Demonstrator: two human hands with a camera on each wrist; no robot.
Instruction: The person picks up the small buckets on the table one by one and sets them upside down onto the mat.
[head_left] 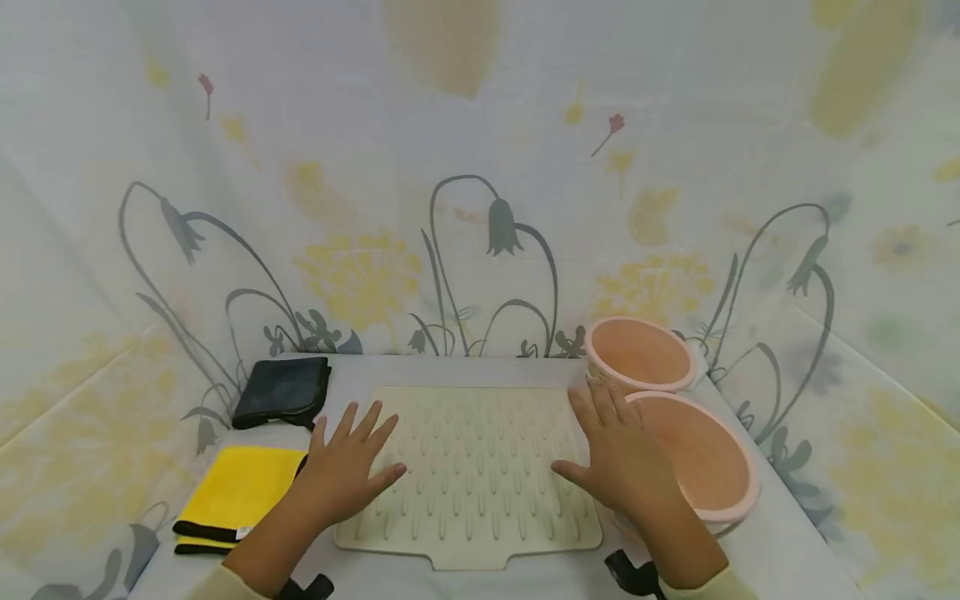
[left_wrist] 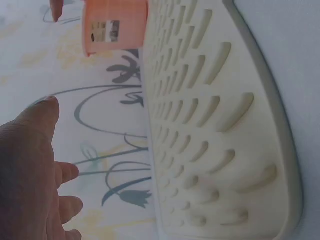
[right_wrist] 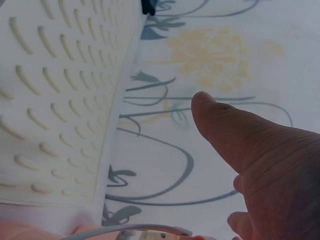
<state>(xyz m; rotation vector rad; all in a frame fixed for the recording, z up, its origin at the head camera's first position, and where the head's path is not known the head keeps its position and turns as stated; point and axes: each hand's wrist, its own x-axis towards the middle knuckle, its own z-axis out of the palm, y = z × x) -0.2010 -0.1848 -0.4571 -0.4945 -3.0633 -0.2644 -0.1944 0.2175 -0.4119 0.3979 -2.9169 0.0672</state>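
A cream washboard (head_left: 472, 475) with rows of raised ridges lies flat on the white table, its short tab toward me. Over its left edge my left hand (head_left: 345, 471) hovers with fingers spread and thumb pointing inward, holding nothing. My right hand (head_left: 626, 454) is spread the same way over the right edge, overlapping the pink basins in the head view, and its grasp is empty too. In the left wrist view the ridged washboard (left_wrist: 215, 115) lies beside the left fingers. The right wrist view shows the right thumb (right_wrist: 220, 120) extended past the washboard (right_wrist: 55, 100).
Two pink basins (head_left: 697, 450) (head_left: 641, 354) stand at the right, one behind the other. On the left lie a folded yellow cloth (head_left: 240, 487) with dark edging and a folded black item (head_left: 281, 392). A flower-patterned curtain (head_left: 480, 275) closes off the back and sides.
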